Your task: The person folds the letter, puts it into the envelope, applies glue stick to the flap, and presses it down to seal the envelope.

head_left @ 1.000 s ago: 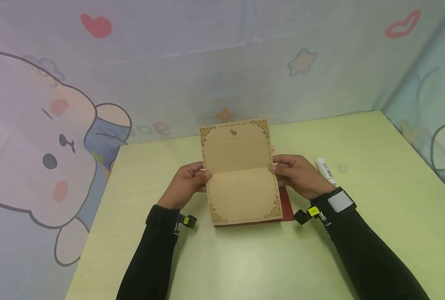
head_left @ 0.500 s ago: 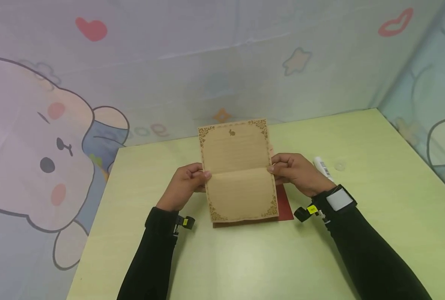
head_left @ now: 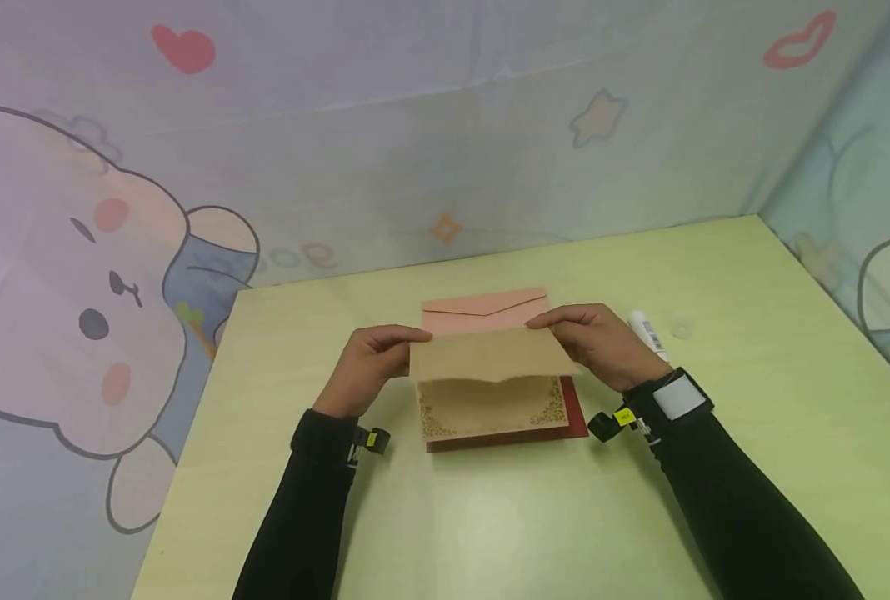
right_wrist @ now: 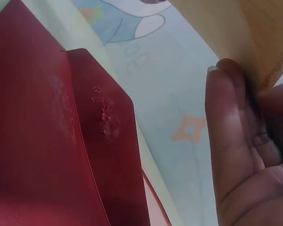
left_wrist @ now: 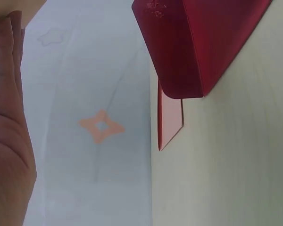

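Observation:
A tan sheet of letter paper (head_left: 493, 354) with printed brown corner ornaments is bent over at its middle, its upper half tipped down towards me. My left hand (head_left: 366, 371) pinches it at the left end of the fold. At the other end, my right hand (head_left: 598, 346) grips it with the fingers along the top. Under the paper lies a red envelope (head_left: 576, 412). In the right wrist view its raised flap (right_wrist: 108, 127) bears whitish, crumbly smears. Both thumbs are mostly hidden by the paper in the head view.
A pink envelope (head_left: 482, 317) with a pointed flap lies behind the red one. By the right wrist are a white glue stick (head_left: 643, 332) and a small clear round piece (head_left: 681, 330). A printed cloth backdrop (head_left: 385, 167) stands along the table's far edge.
The paper, earlier held opened out and facing me, now has its upper half folded down forward. Fingers of both hands have shifted onto the fold, and the pink envelope has come into sight.

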The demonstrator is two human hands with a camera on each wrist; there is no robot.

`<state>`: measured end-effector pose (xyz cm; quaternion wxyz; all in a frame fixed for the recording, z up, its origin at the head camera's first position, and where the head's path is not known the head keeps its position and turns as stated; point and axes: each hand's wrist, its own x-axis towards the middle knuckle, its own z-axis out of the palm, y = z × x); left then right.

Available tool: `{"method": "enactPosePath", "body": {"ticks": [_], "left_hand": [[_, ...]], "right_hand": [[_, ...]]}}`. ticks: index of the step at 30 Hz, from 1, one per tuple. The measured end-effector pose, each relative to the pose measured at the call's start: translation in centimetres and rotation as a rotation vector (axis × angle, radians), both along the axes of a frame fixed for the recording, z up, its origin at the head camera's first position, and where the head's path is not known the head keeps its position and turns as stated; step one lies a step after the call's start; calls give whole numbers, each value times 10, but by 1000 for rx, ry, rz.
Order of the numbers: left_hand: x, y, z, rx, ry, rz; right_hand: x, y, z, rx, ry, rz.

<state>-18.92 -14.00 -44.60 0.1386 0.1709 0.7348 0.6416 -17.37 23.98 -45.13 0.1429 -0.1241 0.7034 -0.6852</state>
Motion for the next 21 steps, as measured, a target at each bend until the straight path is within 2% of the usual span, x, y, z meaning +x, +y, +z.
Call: {"method": "enactPosePath", "body": {"ticks": [5,10,16,21], "left_hand": [[1,3,1,10,-24,19],[2,9,2,-61,21,99],[2,13,5,-140,65,183],[1,19,1,-186,110,227]], "right_hand": [[0,-1,0,14,4,-18],[2,-7,3,119,39,-55],[4,-12,10,162,42,-85],[2,-13,6,227,41,-90]]}}
